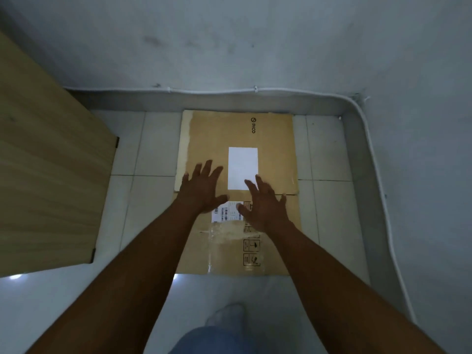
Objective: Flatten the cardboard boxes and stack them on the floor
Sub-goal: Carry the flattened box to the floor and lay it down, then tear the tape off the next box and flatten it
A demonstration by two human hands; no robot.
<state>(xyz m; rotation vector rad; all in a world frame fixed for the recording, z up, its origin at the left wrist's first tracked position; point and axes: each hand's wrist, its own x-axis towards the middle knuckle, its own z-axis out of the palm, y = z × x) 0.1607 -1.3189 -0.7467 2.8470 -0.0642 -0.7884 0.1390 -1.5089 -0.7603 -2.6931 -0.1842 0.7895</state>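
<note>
A flattened brown cardboard box [212, 134] lies on the white tiled floor [329, 159], its far edge against the skirting of the wall. It carries a blank white label [242, 162], a barcode sticker, printed handling symbols and clear tape. My left hand [204, 187] rests over the left middle of the cardboard with fingers spread. My right hand [264, 205] sits beside it to the right, fingers spread too, partly over the symbols. Neither hand holds anything. Whether the palms touch the cardboard I cannot tell.
A light wooden tabletop [48, 175] fills the left side, its corner close to the cardboard. A grey wall [229, 42] with a white cable [255, 91] along its base bounds the far and right sides. My jeans leg and sock [224, 320] stand on the floor below.
</note>
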